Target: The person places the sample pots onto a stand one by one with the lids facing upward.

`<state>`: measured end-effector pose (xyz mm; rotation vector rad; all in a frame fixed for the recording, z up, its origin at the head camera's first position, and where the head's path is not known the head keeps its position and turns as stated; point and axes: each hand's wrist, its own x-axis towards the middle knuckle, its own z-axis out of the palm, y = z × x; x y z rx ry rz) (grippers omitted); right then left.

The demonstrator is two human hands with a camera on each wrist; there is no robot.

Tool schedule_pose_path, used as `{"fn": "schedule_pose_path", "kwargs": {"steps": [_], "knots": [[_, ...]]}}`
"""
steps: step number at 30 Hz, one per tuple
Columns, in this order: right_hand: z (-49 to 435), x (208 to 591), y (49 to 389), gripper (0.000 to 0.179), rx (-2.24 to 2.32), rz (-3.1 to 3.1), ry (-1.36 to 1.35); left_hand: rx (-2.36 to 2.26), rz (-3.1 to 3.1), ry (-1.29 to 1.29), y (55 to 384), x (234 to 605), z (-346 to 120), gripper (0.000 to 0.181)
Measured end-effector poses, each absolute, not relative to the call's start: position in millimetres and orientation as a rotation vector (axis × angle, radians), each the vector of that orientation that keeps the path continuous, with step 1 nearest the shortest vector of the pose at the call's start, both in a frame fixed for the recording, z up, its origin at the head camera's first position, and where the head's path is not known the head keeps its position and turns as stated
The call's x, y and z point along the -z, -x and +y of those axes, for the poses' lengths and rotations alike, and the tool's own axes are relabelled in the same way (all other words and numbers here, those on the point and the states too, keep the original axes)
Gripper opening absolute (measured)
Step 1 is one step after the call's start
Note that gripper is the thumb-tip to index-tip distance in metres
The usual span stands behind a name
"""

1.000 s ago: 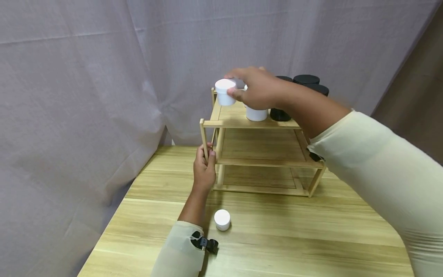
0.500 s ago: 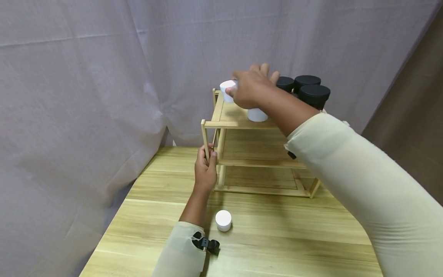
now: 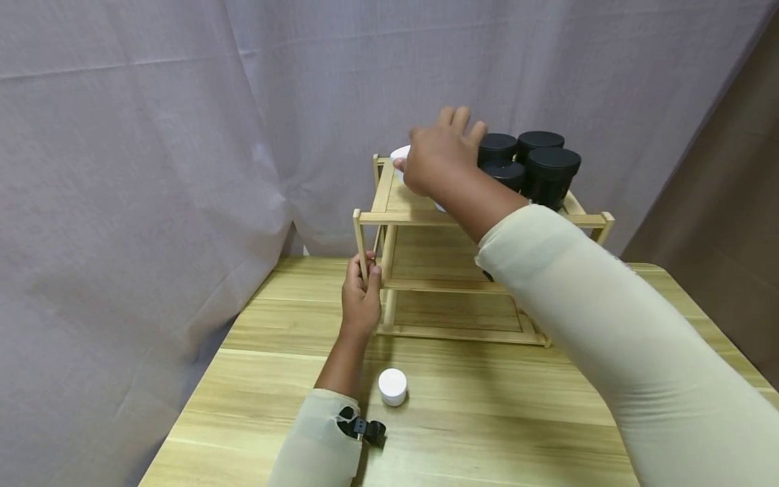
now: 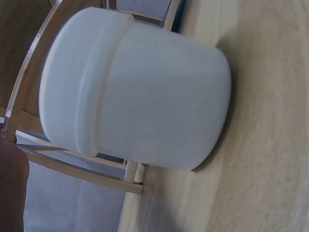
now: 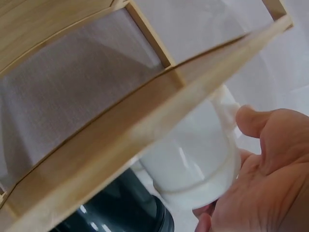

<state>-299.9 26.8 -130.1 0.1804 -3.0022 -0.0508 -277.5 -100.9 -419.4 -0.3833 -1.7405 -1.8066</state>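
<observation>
My right hand [image 3: 439,162] is at the left end of the top shelf, thumb and index finger pinching a white jar [image 3: 399,154] that it partly hides. Its other fingers are raised and spread. Another white jar [image 5: 190,154] stands closer, largely covered by the hand in the head view; in the right wrist view it shows beside my palm. My left hand [image 3: 362,304] grips the front left leg of the wooden rack [image 3: 402,218]. On the table, in front of the rack, a lidded white jar [image 3: 392,387] sits upright, and it looms large in the left wrist view.
Several black lidded jars [image 3: 552,176] stand together on the right half of the top shelf. Two lower shelves [image 3: 456,311] lie beneath. A grey curtain [image 3: 182,135] hangs behind the wooden table [image 3: 274,406].
My right hand has lowered the white jar onto the far left of the top shelf, its outer fingers spreading. The right forearm has swung left, uncovering more black jars. My left hand stays put.
</observation>
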Motion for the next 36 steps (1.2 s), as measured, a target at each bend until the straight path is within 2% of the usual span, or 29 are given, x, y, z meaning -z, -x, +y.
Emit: {"fn": "schedule_pose_path", "kwargs": {"steps": [9,29,36], "knots": [[19.9,151.4,304.6,0.055,0.086,-2.836,-0.282,1.795,-1.739,0.382,277.9,419.7,-100.0,0.028],[8.5,158.3,310.5,0.06,0.309,-2.846,-0.255,1.801,-1.751,0.355,276.8,420.8,-101.0,0.027],[10.0,158.7,308.7,0.055,0.349,-2.852,-0.225,1.798,-1.757,0.348,277.7,421.9,-98.5,0.027]]}}
